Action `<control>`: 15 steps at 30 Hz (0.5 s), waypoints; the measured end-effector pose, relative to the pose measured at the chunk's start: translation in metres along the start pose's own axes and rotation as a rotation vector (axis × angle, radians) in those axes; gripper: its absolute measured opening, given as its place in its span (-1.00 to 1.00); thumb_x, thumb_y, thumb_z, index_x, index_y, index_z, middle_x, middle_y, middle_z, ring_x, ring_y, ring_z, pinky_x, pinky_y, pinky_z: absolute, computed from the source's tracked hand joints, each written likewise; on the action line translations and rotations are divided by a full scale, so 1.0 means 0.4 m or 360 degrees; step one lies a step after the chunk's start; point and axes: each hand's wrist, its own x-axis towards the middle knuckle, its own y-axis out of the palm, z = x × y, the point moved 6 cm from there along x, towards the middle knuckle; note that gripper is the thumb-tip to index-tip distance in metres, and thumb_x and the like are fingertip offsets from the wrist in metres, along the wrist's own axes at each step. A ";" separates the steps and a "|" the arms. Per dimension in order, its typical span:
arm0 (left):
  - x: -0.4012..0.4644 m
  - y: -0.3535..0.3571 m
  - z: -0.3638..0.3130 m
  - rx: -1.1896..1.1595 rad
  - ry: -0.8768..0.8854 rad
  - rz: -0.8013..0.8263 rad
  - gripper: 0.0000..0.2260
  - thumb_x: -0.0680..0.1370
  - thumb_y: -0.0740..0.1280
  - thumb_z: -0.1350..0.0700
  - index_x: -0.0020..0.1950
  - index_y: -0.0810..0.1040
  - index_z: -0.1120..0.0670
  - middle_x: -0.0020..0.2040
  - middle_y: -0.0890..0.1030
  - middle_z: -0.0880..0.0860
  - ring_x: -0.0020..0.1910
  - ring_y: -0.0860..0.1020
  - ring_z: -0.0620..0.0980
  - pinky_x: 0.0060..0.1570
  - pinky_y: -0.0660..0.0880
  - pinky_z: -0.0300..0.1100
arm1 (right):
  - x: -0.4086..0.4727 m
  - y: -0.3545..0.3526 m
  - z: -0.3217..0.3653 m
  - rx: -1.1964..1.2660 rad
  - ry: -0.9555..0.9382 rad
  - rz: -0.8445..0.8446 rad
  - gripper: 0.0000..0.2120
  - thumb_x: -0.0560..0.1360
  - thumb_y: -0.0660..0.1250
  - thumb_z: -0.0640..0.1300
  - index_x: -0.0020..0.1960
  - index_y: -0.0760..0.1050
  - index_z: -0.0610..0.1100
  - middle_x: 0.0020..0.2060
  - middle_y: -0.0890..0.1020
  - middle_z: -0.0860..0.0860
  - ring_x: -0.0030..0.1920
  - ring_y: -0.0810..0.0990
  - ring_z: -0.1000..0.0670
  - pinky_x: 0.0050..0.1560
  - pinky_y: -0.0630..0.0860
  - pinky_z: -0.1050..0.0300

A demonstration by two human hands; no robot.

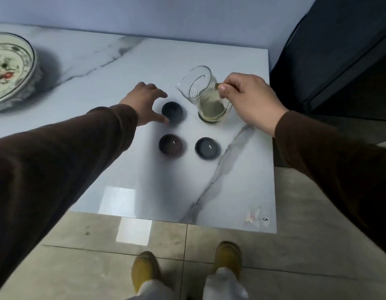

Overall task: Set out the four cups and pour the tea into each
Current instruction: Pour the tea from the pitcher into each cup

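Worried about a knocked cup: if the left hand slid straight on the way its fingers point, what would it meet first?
Probably the dark cup right beside the open left hand, between thumb and fingers; whether they touch is unclear.

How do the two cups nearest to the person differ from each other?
The near-left cup looks reddish-brown inside; the near-right cup looks grey. The near-left cup seems deeper, the near-right cup wider and shallower. Both stand upright on the marble table, untouched by either hand, each showing a bright glint inside.

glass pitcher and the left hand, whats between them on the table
One dark cup, right by the left hand; bare marble separates it from the glass pitcher, seen in the head view.
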 end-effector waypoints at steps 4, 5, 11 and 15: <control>0.012 0.027 0.029 -0.0058 0.0048 -0.0031 -0.30 0.30 0.52 -0.18 0.37 0.41 -0.03 0.24 0.51 0.00 0.22 0.34 0.07 0.06 0.34 -0.14 | 0.027 0.017 0.002 -0.0058 -0.0099 -0.0075 -0.76 0.56 0.24 0.07 -0.11 0.60 -0.02 -0.41 0.45 0.17 -0.18 0.45 0.02 -0.14 0.27 0.19; 0.013 0.032 0.033 -0.0069 0.0062 -0.0055 -0.30 0.29 0.53 -0.18 0.37 0.41 -0.03 0.23 0.52 -0.01 0.21 0.34 0.06 0.06 0.34 -0.14 | 0.030 0.022 0.004 -0.0080 -0.0128 -0.0100 -0.77 0.55 0.25 0.08 -0.12 0.60 0.00 -0.42 0.46 0.18 -0.19 0.45 0.03 -0.14 0.26 0.19; 0.035 0.045 0.029 -0.0120 0.0204 -0.0151 -0.32 0.29 0.53 -0.17 0.35 0.44 -0.04 0.20 0.54 -0.07 0.25 0.33 0.03 0.18 0.40 -0.06 | 0.053 0.040 0.029 -0.0212 -0.0288 -0.0133 -0.75 0.51 0.27 0.11 -0.12 0.63 -0.03 -0.25 0.63 0.04 -0.11 0.60 -0.08 -0.02 0.53 0.00; 0.053 0.059 0.035 -0.0095 0.0244 -0.0133 -0.32 0.28 0.54 -0.16 0.35 0.44 -0.05 0.19 0.55 -0.10 0.23 0.33 0.00 0.19 0.38 -0.08 | 0.061 0.057 0.037 -0.0310 -0.0363 -0.0215 -0.73 0.52 0.28 0.13 -0.07 0.64 -0.02 -0.22 0.62 0.05 -0.08 0.59 -0.07 -0.05 0.46 0.08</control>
